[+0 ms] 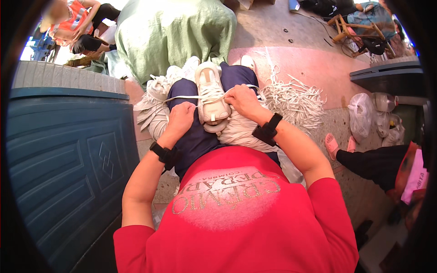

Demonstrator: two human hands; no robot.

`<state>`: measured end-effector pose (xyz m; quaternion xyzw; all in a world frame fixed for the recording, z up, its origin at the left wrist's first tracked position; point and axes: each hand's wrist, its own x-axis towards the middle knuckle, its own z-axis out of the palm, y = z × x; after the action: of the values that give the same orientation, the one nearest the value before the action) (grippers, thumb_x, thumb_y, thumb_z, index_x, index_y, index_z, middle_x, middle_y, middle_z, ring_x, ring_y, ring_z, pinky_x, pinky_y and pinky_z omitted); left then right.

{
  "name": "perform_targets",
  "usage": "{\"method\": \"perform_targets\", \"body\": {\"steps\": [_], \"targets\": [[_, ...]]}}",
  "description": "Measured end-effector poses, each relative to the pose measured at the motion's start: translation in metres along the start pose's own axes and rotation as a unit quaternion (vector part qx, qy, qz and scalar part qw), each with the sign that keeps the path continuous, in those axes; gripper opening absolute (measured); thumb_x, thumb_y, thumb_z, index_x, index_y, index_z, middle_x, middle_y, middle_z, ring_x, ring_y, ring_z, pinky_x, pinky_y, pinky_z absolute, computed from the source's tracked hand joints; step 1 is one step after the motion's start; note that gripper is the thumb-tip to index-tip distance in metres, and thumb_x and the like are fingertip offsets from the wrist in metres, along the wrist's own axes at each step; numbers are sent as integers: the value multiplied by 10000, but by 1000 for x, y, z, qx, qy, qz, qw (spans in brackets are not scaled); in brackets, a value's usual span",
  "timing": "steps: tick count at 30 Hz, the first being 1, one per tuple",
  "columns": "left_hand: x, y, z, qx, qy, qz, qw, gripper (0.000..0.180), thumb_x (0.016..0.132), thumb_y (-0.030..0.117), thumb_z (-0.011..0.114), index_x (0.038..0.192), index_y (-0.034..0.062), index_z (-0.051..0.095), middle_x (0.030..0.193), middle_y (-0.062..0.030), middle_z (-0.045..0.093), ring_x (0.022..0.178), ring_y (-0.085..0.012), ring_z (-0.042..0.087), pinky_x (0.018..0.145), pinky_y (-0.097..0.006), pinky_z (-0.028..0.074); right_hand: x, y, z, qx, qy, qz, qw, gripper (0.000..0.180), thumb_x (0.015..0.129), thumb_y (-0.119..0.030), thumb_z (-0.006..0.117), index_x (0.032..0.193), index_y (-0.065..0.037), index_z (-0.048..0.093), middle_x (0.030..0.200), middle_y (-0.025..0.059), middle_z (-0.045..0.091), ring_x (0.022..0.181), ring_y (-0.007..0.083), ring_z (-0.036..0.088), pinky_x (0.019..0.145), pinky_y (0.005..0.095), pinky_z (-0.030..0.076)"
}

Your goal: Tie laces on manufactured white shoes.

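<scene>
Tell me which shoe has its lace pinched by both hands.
The pale shoe between the knees: left hand and right hand pinch its lace; neither touches the shoe beyond the right knee.

The left hand and right hand hold a lace on a shoe between the legs. More laces lie nearby.

We count one left hand and one right hand, which make two. We see two black wristbands, one beige shoe between the hands, two pink slippers and one green cloth. The heaped white laces we cannot count exactly.
</scene>
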<state>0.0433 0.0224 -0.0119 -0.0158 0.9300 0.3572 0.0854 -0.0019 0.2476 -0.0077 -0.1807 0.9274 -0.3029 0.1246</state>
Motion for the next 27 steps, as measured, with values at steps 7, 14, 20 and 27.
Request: {"method": "perform_targets", "body": {"steps": [7, 14, 20, 27], "targets": [[2, 6, 3, 129, 16, 51, 990, 202, 827, 182, 513, 761, 17, 608, 749, -172, 608, 732, -355, 572, 648, -428, 446, -3, 12, 11, 43, 6, -41, 998, 114, 731, -80, 526, 767, -54, 630, 789, 178, 594, 820, 340, 551, 731, 424, 430], [1, 15, 3, 215, 12, 94, 972, 165, 815, 173, 516, 737, 62, 609, 703, -136, 591, 722, -327, 553, 624, -443, 424, -2, 13, 12, 67, 34, -60, 995, 127, 734, -56, 528, 842, -43, 594, 784, 167, 586, 812, 329, 551, 729, 411, 433], [4, 14, 12, 188, 76, 128, 971, 164, 767, 208, 564, 669, 77, 575, 671, -75, 586, 721, -260, 541, 628, -393, 382, 0, 8, 10, 63, 34, -63, 995, 95, 758, -112, 555, 794, -37, 600, 769, 154, 574, 778, 333, 541, 695, 408, 435], [-24, 44, 7, 335, 108, 150, 924, 176, 744, 250, 616, 797, 83, 603, 735, -35, 579, 798, -223, 497, 620, -388, 355, -15, -24, -7, -173, 19, -61, 983, 200, 752, -238, 591, 767, -43, 632, 836, 110, 583, 882, 278, 518, 735, 413, 409]]}}
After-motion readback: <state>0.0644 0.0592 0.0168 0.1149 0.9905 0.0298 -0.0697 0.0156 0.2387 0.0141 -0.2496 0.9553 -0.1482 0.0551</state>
